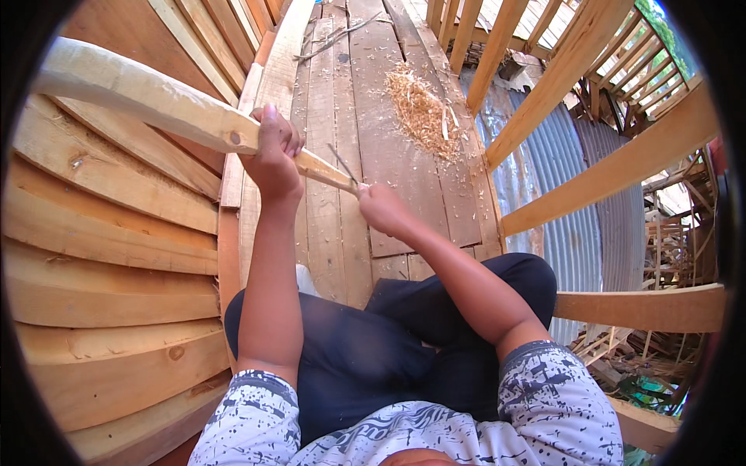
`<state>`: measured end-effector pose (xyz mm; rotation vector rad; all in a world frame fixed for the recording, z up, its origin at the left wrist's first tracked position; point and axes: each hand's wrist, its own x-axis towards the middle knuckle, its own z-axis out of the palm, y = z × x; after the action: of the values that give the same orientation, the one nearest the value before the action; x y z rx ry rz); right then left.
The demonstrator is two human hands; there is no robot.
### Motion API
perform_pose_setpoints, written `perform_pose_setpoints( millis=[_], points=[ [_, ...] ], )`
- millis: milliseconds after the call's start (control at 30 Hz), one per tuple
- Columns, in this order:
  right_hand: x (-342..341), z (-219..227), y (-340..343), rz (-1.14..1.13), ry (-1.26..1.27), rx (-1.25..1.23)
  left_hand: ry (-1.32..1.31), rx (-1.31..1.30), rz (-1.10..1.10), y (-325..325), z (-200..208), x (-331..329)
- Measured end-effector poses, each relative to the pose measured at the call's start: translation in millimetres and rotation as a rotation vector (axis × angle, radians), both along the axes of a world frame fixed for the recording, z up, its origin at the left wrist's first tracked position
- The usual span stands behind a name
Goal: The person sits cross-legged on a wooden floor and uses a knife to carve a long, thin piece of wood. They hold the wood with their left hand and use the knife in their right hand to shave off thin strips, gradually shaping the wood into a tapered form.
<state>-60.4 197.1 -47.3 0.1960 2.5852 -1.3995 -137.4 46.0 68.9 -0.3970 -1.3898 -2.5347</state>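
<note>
A long, pale wooden pole [155, 97], thick and rough-cut at the far left, slants down to the right across the front of me and tapers to a narrow end. My left hand [273, 151] is closed around it just past a dark knot, thumb on top. At the tapered end, my right hand [382, 210] is closed in a fist. A thin dark strip [340, 161] slants up from beside that fist; whether it is a blade or a twig I cannot tell. What the right fingers hold is hidden.
Wood shavings [423, 113] lie heaped on the plank floor [322, 225] ahead, with a thin twig [342, 35] farther off. A board wall [116, 287] stands close at left. Wooden railing slats [559, 74] line the right, above corrugated metal sheets [571, 202]. My bent legs [350, 349] are below.
</note>
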Motion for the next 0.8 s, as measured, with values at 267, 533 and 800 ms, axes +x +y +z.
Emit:
perform_pose_setpoints(
  millis=[267, 533, 800],
  points=[
    [4, 4, -9, -0.101, -0.079, 0.142, 0.012, -0.007, 0.043, 8, 0, -2],
    [0, 7, -4, 0.022, -0.027, 0.166, 0.016, -0.020, 0.104, 1, 3, 1],
    [-20, -17, 28, 0.142, -0.259, 0.291, 0.041, 0.017, 0.017, 6, -1, -2]
  ],
)
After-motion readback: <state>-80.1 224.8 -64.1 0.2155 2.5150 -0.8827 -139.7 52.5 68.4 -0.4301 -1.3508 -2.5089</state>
